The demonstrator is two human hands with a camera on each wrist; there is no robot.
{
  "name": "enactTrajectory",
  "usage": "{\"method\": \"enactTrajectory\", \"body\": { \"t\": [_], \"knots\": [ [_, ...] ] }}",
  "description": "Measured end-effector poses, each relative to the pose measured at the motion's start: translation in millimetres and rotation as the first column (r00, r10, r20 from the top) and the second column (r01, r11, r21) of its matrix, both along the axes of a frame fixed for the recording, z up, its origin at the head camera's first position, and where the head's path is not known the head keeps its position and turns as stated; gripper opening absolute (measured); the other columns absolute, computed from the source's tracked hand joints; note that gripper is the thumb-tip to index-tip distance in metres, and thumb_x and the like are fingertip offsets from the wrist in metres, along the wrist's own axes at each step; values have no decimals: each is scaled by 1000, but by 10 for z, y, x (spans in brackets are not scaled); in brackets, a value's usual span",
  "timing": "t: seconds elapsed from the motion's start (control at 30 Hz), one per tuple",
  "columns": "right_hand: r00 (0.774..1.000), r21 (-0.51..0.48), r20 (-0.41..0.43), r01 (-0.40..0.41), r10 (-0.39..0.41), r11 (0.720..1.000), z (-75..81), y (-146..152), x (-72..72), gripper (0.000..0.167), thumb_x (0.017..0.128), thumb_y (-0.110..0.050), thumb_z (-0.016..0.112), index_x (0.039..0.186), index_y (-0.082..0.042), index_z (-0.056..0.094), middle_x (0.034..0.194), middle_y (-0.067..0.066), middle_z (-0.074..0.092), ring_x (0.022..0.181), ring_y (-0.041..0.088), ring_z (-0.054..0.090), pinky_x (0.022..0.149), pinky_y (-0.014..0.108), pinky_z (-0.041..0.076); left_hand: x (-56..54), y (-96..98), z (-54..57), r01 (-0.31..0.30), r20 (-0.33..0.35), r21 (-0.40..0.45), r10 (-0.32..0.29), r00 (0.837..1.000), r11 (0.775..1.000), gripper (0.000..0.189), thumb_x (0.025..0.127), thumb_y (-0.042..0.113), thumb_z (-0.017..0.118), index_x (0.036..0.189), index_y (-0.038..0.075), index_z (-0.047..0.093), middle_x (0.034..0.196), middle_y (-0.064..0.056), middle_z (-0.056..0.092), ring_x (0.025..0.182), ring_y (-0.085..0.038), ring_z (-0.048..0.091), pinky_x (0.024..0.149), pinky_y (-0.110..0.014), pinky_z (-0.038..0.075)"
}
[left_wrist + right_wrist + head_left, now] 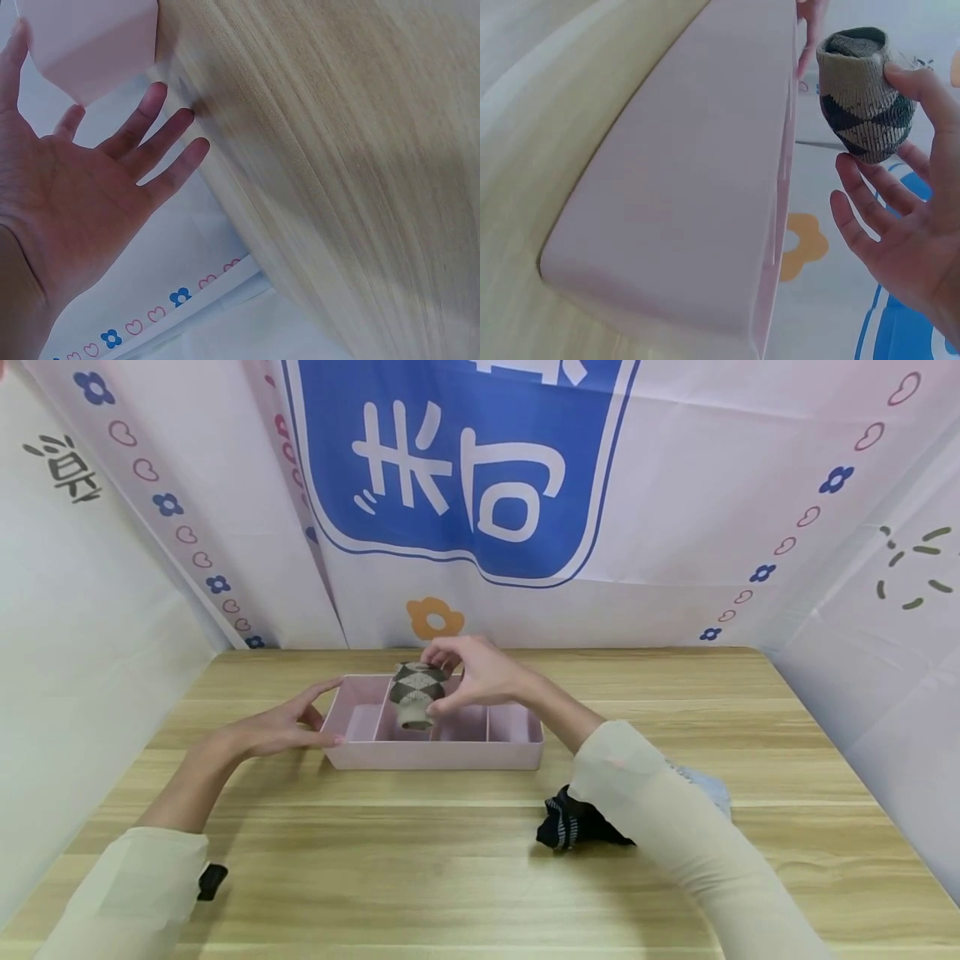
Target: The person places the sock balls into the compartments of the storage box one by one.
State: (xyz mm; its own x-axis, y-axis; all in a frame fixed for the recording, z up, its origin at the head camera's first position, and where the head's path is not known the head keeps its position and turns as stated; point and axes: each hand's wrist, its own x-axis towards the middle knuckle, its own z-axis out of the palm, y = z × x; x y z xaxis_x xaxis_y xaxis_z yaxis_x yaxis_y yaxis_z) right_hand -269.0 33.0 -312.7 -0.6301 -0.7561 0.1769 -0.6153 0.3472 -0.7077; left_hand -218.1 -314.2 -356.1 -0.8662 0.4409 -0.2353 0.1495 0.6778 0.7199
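Observation:
A folded beige sock (416, 695) with dark diamonds hangs over the pink divided box (435, 756), its ribbed cuff pointing down toward the front. My right hand (480, 672) pinches it between thumb and fingers, and the sock overlaps the middle-left compartments in the head view. In the right wrist view the sock (862, 94) is above the rim, with grey fabric tucked in its opening. My left hand (281, 727) spans the left end of the box, thumb at the front wall and a finger at the back corner. The left wrist view shows that hand (90, 180) with fingers spread.
A black sock (577, 822) with grey stripes lies on the wooden table (420, 868), right of the box. A light blue cloth item (708, 789) is partly hidden behind my right sleeve. White printed cloth walls (675, 527) enclose the table's back and sides.

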Motion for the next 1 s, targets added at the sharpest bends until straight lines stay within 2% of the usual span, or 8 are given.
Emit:
{"method": "enactTrajectory", "body": {
  "t": [0.13,0.37,0.6,1.0],
  "knots": [
    [1000,10,-20,-8,8,1000,-15,-95,2,57,75,-24,91,123,-6,65,115,8,68,102,19,64,92,28,51,-4,-1,-1,0,4,4,0,1000,1000,101,93,26,75,166,7,7,112,-16,60,103,-25,56,85,-39,45],
    [1000,2,-7,-20,20,1000,-15,-223,5,55,75,-23,90,121,-7,65,113,7,67,99,20,64,90,38,54,-5,-6,-7,0,3,2,0,1000,1000,101,93,27,75,166,6,7,111,-15,60,102,-24,56,84,-38,45],
    [999,4,-23,-22,22,1000,-23,-328,24,54,75,-23,90,120,-7,66,111,7,67,98,19,65,81,24,54,-1,-7,1,2,14,2,-2,1000,1000,101,94,27,74,165,6,6,111,-16,60,102,-24,56,85,-38,45],
    [1000,0,3,0,0,1000,-58,-482,22,54,76,-21,89,123,-7,65,115,9,67,99,19,64,84,22,52,9,10,31,2,35,-18,-1,999,1000,102,95,31,73,166,10,4,113,-18,61,103,-26,57,85,-38,45]
  ]
}}
